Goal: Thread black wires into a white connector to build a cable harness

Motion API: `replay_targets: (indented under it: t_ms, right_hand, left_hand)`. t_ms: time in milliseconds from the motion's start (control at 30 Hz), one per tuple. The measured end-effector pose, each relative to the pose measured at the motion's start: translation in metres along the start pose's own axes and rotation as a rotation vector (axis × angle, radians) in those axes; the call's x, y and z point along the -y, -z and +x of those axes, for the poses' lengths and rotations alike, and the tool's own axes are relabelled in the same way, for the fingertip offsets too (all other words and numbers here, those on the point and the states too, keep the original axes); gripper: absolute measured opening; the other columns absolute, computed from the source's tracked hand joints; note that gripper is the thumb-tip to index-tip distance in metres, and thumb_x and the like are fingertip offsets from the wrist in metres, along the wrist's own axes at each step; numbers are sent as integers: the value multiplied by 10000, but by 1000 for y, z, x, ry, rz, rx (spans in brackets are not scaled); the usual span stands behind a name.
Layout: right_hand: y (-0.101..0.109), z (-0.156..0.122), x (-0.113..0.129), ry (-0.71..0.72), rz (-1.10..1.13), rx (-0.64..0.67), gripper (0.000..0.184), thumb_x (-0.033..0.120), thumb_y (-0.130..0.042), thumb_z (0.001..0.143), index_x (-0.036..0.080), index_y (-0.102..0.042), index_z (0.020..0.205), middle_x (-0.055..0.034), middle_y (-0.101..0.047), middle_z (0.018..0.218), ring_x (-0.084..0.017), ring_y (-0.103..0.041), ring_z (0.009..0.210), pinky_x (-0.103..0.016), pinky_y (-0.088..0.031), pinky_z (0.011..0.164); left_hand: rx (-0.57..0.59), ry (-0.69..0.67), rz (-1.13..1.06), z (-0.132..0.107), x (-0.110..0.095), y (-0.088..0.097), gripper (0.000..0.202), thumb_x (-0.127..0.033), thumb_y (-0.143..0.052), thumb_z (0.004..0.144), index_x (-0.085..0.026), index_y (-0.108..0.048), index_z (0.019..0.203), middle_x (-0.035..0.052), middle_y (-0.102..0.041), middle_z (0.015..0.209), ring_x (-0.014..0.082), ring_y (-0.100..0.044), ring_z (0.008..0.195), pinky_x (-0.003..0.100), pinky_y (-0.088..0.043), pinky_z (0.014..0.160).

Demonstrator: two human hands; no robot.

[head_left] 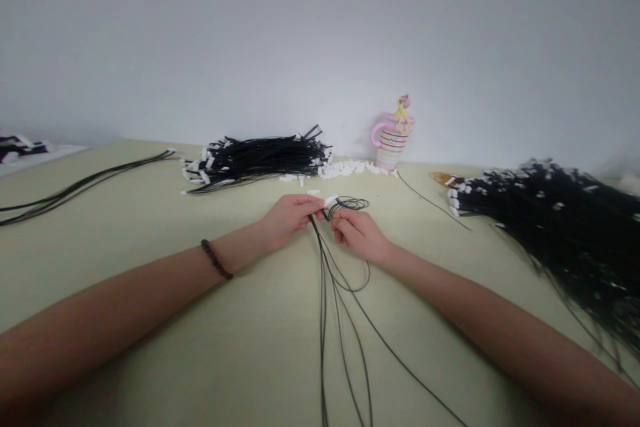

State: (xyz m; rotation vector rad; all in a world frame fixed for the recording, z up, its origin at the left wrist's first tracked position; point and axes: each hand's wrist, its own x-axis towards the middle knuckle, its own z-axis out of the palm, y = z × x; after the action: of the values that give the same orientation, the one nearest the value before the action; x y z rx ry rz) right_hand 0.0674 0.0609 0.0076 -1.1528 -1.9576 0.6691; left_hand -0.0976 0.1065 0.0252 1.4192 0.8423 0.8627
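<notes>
My left hand (291,219), with a dark beaded bracelet on its wrist, pinches several thin black wires (323,260) near a white connector. Close beside it on the right, my right hand (357,233) has its fingers closed at the wire ends. What exactly lies between its fingertips is partly hidden. A white connector (331,200) shows just above and between the two hands. Behind the right hand is a small loop of thin black wire (356,203). From the hands the wires run down toward the table's near edge, spreading apart.
A pile of black cables with white ends (265,157) lies by the wall, next to loose white connectors (347,168). A pink striped mug (391,143) stands behind. A larger cable heap (560,220) covers the right; a few cables (95,178) lie left. A single wire (433,201) crosses the table (240,333).
</notes>
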Motion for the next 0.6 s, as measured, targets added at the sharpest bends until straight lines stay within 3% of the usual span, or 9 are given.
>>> replay_targets:
  t_ms: [600]
  right_hand:
    - [-1,0,-3,-25,63,-29,191,172,-336,820,156,-469,685,25,-530,551,-75,-477,516,-180,-358,538]
  left_hand:
    - [2,-2,-22,2,2,2,236,-348,-620,668,-114,-611,695,-2,-530,597,26,-300,422,189,-168,403]
